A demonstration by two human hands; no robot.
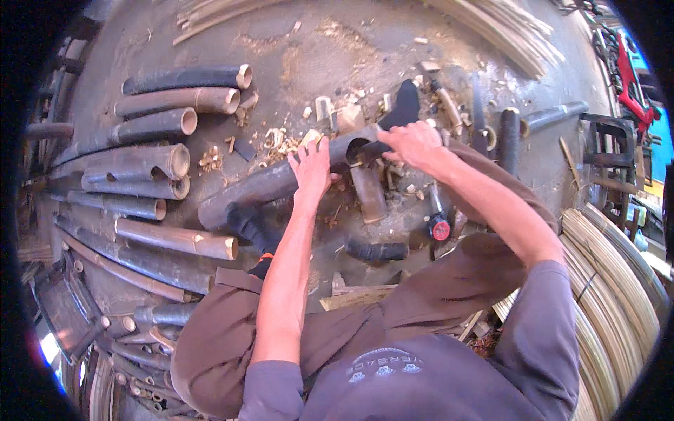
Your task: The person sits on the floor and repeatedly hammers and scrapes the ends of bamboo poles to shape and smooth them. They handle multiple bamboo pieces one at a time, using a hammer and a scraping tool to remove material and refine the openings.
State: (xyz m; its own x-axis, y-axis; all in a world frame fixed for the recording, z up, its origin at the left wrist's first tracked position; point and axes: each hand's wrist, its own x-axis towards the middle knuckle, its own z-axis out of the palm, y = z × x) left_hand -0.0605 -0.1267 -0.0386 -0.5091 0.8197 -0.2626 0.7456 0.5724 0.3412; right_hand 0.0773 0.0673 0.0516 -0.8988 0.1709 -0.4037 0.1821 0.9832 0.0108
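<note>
- Head view: a dark bamboo tube [270, 182] lies slantwise across the middle, in front of the person's knees, its left end nearer the body and its right end farther off; a curved notch [359, 149] opens in its wall between the two hands.
- Left hand [311, 168] lies on top of the tube, left of the notch, palm down, with fingers spread apart rather than closed around it.
- Right hand [413, 146] is at the tube's right end with bent fingers; I cannot tell whether they are clamped on the tube or on something hidden beneath.
- One black-socked foot [404, 105] shows just beyond the right end; a second dark sock [249, 224] is beside the tube's left part.
- A short brown bamboo piece [369, 195] sits below the notch, and a short dark piece [377, 250] lies nearer the body.
- A red-ended handle [439, 228] lies near the right knee.
- Pale wood chips [277, 139] scatter over the floor beyond the tube.
- To the left, a row of bamboo tubes [179, 102] lies roughly side by side.
- Split strips [607, 302] are bundled at lower right; more strips [502, 31] lie at the top.
</note>
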